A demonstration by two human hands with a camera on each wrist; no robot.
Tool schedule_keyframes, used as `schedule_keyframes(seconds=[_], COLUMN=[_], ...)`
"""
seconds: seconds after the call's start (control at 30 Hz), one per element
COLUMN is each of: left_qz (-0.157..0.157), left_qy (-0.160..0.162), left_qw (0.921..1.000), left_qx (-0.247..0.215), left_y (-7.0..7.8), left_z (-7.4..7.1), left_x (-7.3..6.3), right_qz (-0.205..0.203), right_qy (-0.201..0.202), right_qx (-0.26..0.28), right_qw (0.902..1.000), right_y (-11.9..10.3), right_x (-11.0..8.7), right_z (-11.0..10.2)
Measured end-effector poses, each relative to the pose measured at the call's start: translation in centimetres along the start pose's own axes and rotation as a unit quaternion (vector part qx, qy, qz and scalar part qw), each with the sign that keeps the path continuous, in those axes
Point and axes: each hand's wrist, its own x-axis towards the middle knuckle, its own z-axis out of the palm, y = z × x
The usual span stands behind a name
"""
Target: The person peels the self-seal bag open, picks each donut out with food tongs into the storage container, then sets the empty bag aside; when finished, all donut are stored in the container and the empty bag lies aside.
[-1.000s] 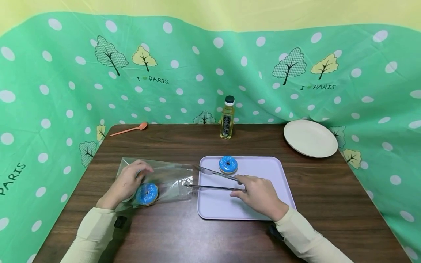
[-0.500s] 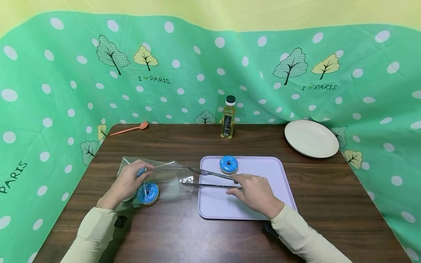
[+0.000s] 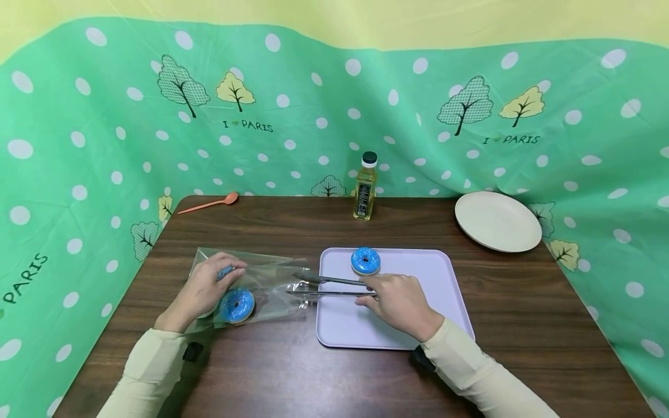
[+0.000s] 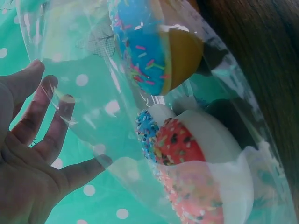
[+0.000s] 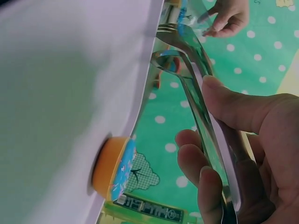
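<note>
On the left of the table (image 3: 292, 377), I see the left hand (image 3: 201, 287) pinching the edge of one clear bag (image 3: 269, 284) and covering its left part from the head view. The right hand (image 3: 402, 302) holds one pair of tongs (image 3: 340, 281), arms narrowly apart, tips at the bag's right end. Only the right wrist view shows me one tip forked, the other spoon-like. Through the plastic I count one blue doughnut (image 3: 245, 307); the left wrist view adds one red-topped piece (image 4: 191, 186) and one blue-speckled piece (image 4: 147, 133). A second blue doughnut (image 3: 358, 255) sits far on the tray (image 3: 340, 331). Beyond: one spoon (image 3: 230, 199) left, one bottle (image 3: 364, 200) middle, one plate (image 3: 499, 222) right.
</note>
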Motion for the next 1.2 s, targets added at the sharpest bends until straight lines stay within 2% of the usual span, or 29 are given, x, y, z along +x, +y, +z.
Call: schedule_keyframes(seconds=[0.27,0.43,0.6,0.87,1.2], left_qz=[0.010,0.021,0.017,0.030,0.011], left_qy=[-0.001,0.001,-0.007,-0.003,-0.018], left_qw=[0.9999,0.9998,0.9998,0.9996,0.9998], left_qx=[-0.003,-0.003,-0.001,-0.001,-0.005], left_y=[0.2,0.3,0.2,0.2,0.2], left_z=[-0.1,-0.1,-0.1,-0.1,-0.1], left_x=[0.2,0.4,0.5,0.5,0.3], right_qz=[-0.014,-0.020,-0.023,-0.049,-0.066], right_qy=[-0.017,-0.028,-0.044,-0.040,-0.074], right_qx=[-0.001,0.023,0.048,0.062,0.063], right_qw=[0.9998,0.9992,0.9976,0.9961,0.9931], right_y=[-0.5,-0.8,-1.1,-2.1,-3.1], right_x=[1.1,1.9,2.6,3.6,4.4], right_z=[0.4,1.0,1.7,2.6,3.6])
